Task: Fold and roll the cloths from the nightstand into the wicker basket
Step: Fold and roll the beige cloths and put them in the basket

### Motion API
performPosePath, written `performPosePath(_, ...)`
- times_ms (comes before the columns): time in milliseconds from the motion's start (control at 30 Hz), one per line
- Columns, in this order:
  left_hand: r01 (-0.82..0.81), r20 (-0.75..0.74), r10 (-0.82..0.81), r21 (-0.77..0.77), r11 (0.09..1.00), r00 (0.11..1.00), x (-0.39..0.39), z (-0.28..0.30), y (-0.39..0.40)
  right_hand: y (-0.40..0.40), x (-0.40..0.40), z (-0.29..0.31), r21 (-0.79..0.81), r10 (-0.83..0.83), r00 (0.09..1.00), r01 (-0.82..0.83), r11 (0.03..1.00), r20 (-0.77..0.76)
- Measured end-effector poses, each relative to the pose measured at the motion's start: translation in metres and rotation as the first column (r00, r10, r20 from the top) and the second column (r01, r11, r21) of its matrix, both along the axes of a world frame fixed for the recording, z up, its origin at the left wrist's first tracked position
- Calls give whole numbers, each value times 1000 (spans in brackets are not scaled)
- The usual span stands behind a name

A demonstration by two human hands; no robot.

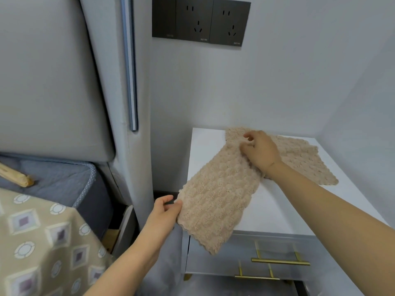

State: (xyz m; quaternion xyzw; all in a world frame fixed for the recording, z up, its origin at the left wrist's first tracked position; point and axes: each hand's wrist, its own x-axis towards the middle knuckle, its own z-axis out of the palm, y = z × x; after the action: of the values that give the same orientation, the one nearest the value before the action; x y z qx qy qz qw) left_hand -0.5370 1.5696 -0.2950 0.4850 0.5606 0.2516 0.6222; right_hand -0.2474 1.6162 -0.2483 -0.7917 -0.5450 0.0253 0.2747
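A fluffy beige cloth stretches from the back of the white nightstand out past its left front edge. My left hand pinches the cloth's lower left edge in the air beside the nightstand. My right hand grips the cloth's upper end above the nightstand top. A second beige cloth lies flat on the nightstand behind my right forearm, partly hidden by it. The wicker basket is not in view.
A grey padded headboard and bed with a patterned beige cover stand at the left. A wooden stick lies on the mattress. Dark wall sockets sit above. The nightstand drawers have gold handles.
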Motion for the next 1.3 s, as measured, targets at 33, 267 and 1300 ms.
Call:
performPosePath(33,27,33,-25,-50,998,999,-1,-1,1,-10,0,1,70,-17,999,14,997,50)
performPosePath(267,-58,41,55,81,995,998,-4,11,-3,-69,42,-16,-162,-15,999,9,987,-39)
performPosePath(1300,595,-564,-190,747,297,804,-10,79,-42,-91,-13,8,-128,385,910,-367,921,156)
